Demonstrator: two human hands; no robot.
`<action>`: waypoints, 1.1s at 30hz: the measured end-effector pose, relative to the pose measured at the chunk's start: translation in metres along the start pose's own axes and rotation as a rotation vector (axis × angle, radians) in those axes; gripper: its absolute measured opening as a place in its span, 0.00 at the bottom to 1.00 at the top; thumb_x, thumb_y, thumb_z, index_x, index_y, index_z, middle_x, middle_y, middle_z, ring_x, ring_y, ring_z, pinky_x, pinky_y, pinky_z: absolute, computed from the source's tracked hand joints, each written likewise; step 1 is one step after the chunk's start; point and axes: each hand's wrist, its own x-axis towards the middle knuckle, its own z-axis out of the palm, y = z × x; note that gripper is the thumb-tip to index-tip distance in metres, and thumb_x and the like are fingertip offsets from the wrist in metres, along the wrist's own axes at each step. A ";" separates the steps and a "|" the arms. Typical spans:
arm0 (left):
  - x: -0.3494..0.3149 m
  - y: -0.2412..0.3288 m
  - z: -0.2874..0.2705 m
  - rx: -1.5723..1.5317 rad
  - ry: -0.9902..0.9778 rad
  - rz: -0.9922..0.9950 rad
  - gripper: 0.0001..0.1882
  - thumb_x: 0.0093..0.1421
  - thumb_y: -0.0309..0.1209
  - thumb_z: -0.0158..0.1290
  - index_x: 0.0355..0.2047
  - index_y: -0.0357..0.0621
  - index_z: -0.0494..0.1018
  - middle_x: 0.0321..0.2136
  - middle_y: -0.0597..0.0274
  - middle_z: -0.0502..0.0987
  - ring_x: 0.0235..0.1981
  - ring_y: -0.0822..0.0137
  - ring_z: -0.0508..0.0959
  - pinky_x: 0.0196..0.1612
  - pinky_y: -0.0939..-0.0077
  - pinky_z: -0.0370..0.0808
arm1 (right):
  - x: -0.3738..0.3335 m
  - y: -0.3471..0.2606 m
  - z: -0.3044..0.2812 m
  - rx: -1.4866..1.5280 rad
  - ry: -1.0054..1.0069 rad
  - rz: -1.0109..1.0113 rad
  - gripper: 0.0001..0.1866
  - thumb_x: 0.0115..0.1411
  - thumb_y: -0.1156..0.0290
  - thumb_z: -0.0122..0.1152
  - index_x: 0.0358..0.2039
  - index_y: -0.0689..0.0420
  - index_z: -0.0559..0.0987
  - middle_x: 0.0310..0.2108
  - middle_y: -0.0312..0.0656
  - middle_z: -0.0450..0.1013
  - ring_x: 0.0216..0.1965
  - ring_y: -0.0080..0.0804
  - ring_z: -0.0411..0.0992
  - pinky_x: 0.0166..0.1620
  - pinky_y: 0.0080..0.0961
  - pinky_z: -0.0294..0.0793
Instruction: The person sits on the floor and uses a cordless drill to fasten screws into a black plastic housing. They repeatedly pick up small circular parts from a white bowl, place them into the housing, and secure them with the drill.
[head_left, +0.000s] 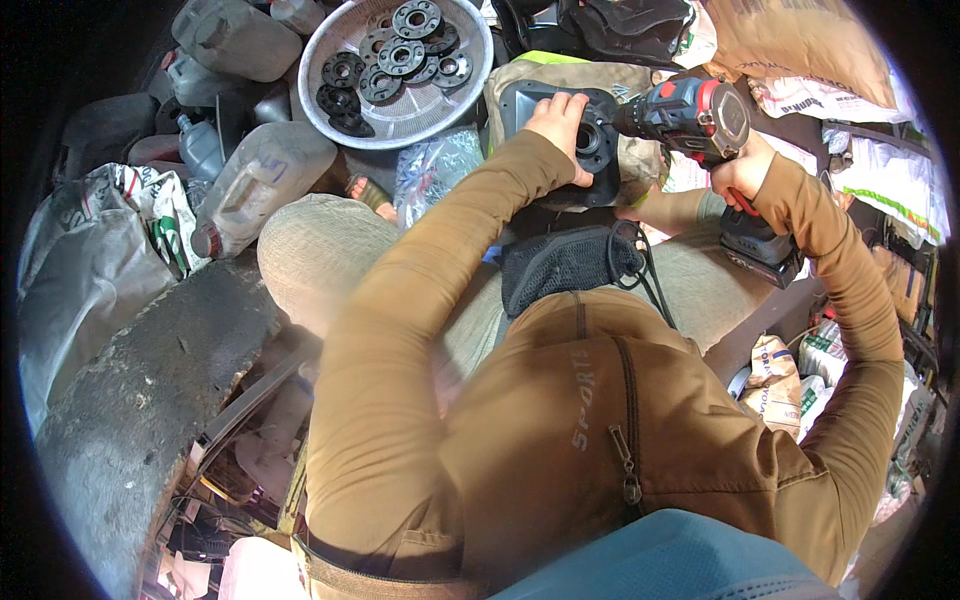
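My right hand is wrapped round the handle of a cordless drill, dark with red parts and a battery at its base. The drill's front end points left at a black round flange, which sits on a black square-edged housing. Closed over the flange and the housing, my left hand grips them from the near left side. The housing rests on a pale sack-like bundle between my legs. Whether the drill's tip touches the flange is hard to make out.
A white mesh basket at the far left holds several black flanges. Used plastic jugs crowd the left side. Clear plastic wrap lies near the basket. A black mesh pouch is on my lap. Sacks lie at far right.
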 end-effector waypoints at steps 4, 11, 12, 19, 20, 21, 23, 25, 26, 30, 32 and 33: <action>-0.001 0.000 0.000 -0.016 -0.003 -0.001 0.57 0.29 0.40 0.70 0.59 0.41 0.54 0.53 0.47 0.61 0.56 0.45 0.62 0.59 0.60 0.63 | 0.001 -0.005 0.000 -0.024 0.027 -0.003 0.11 0.37 0.81 0.52 0.26 0.65 0.74 0.11 0.42 0.65 0.09 0.28 0.63 0.12 0.24 0.60; -0.002 -0.001 0.000 -0.036 0.021 0.017 0.56 0.28 0.39 0.70 0.58 0.41 0.54 0.53 0.47 0.62 0.56 0.45 0.62 0.59 0.59 0.63 | 0.011 -0.023 -0.002 -0.359 -0.021 0.018 0.17 0.39 0.82 0.51 0.33 0.60 0.76 0.12 0.41 0.66 0.12 0.28 0.66 0.14 0.25 0.63; -0.001 -0.001 0.000 -0.036 0.021 0.017 0.56 0.28 0.39 0.71 0.58 0.41 0.55 0.53 0.47 0.62 0.56 0.45 0.62 0.59 0.59 0.63 | 0.015 -0.026 -0.002 -0.444 -0.033 0.012 0.17 0.39 0.82 0.51 0.34 0.60 0.76 0.13 0.41 0.67 0.12 0.28 0.66 0.14 0.25 0.63; -0.002 -0.001 -0.002 -0.022 0.030 0.033 0.56 0.27 0.39 0.71 0.58 0.40 0.55 0.52 0.47 0.63 0.56 0.45 0.63 0.59 0.60 0.63 | 0.028 -0.038 -0.005 -0.741 -0.128 0.008 0.14 0.40 0.80 0.52 0.32 0.61 0.76 0.12 0.41 0.67 0.11 0.29 0.66 0.13 0.26 0.63; -0.002 -0.002 -0.002 -0.018 0.024 0.035 0.56 0.27 0.39 0.71 0.58 0.39 0.56 0.52 0.47 0.63 0.56 0.45 0.63 0.59 0.60 0.63 | 0.029 -0.039 -0.005 -0.759 -0.139 0.006 0.14 0.40 0.80 0.52 0.31 0.61 0.76 0.12 0.41 0.67 0.11 0.29 0.66 0.13 0.26 0.63; -0.002 -0.002 -0.001 -0.005 0.020 0.039 0.56 0.28 0.41 0.71 0.58 0.39 0.55 0.52 0.48 0.63 0.55 0.46 0.63 0.59 0.61 0.63 | 0.030 -0.039 -0.004 -0.778 -0.148 0.006 0.14 0.40 0.80 0.52 0.31 0.61 0.76 0.12 0.41 0.67 0.11 0.29 0.66 0.13 0.26 0.63; -0.001 -0.003 0.000 0.029 0.004 0.052 0.57 0.29 0.44 0.71 0.58 0.38 0.54 0.52 0.49 0.62 0.55 0.47 0.62 0.59 0.63 0.63 | 0.031 -0.040 -0.003 -0.806 -0.161 0.001 0.13 0.40 0.79 0.52 0.30 0.61 0.75 0.12 0.41 0.67 0.11 0.29 0.66 0.13 0.26 0.63; -0.001 -0.004 0.001 0.029 0.009 0.052 0.57 0.29 0.44 0.71 0.58 0.38 0.54 0.52 0.49 0.62 0.55 0.47 0.62 0.59 0.63 0.63 | 0.032 -0.040 -0.001 -0.818 -0.167 0.000 0.12 0.40 0.79 0.52 0.29 0.61 0.75 0.11 0.41 0.67 0.10 0.30 0.66 0.13 0.26 0.63; -0.002 -0.004 0.001 0.038 0.023 0.056 0.57 0.29 0.44 0.71 0.58 0.38 0.54 0.52 0.49 0.62 0.55 0.47 0.62 0.59 0.63 0.62 | 0.033 -0.040 -0.002 -0.814 -0.165 -0.002 0.12 0.40 0.78 0.53 0.29 0.62 0.75 0.11 0.41 0.67 0.10 0.30 0.66 0.13 0.27 0.63; -0.003 -0.004 0.000 -0.036 0.047 0.043 0.56 0.27 0.40 0.71 0.58 0.40 0.56 0.52 0.48 0.63 0.56 0.45 0.62 0.59 0.60 0.63 | 0.030 -0.036 -0.008 -0.676 -0.136 0.033 0.11 0.40 0.77 0.53 0.28 0.62 0.75 0.11 0.42 0.67 0.10 0.30 0.66 0.12 0.27 0.63; -0.003 -0.004 -0.001 -0.041 0.028 0.030 0.56 0.28 0.41 0.70 0.58 0.41 0.55 0.52 0.48 0.63 0.56 0.45 0.62 0.59 0.60 0.63 | 0.022 -0.026 -0.014 -0.378 -0.054 0.068 0.09 0.38 0.76 0.54 0.23 0.65 0.74 0.09 0.43 0.66 0.08 0.31 0.65 0.12 0.27 0.63; -0.002 -0.004 -0.002 -0.037 0.048 0.035 0.56 0.28 0.41 0.70 0.58 0.41 0.55 0.52 0.48 0.63 0.56 0.45 0.62 0.59 0.60 0.63 | 0.016 -0.019 -0.019 -0.235 -0.035 -0.007 0.08 0.38 0.76 0.53 0.22 0.66 0.74 0.09 0.43 0.66 0.08 0.31 0.66 0.12 0.27 0.63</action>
